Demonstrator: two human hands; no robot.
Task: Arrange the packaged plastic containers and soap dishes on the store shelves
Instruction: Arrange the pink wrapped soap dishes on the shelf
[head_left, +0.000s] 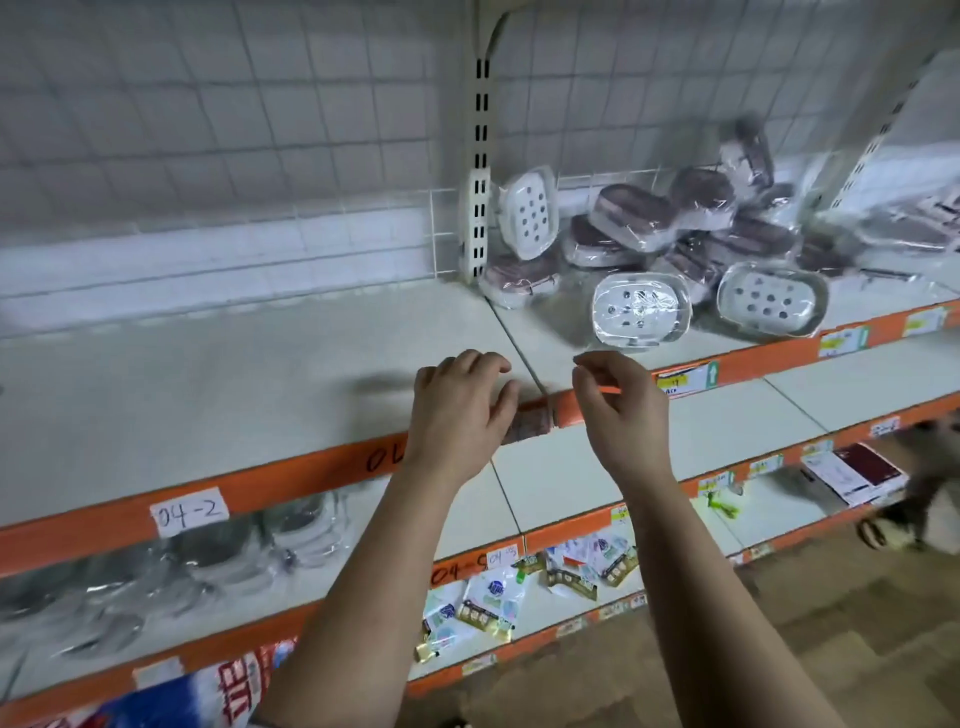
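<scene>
A heap of plastic-wrapped soap dishes (670, 228), white and dark brown, lies on the top shelf (260, 374) right of the slotted upright. A white dish (642, 309) sits at the heap's front, another white dish (772, 299) to its right, and one white dish (529, 215) leans upright against the post. My left hand (460, 410) hovers over the shelf's orange front edge, fingers loosely bent, holding nothing. My right hand (618, 405) is beside it, below the front white dish, fingers loosely curled and empty.
A slotted upright post (480, 171) and wire grid back the shelf. Clear wrapped containers (156, 566) fill the shelf below at left. Small carded packets (493, 603) lie on a lower shelf. A boxed item (852, 473) sits at right. A printed bag (208, 691) is bottom left.
</scene>
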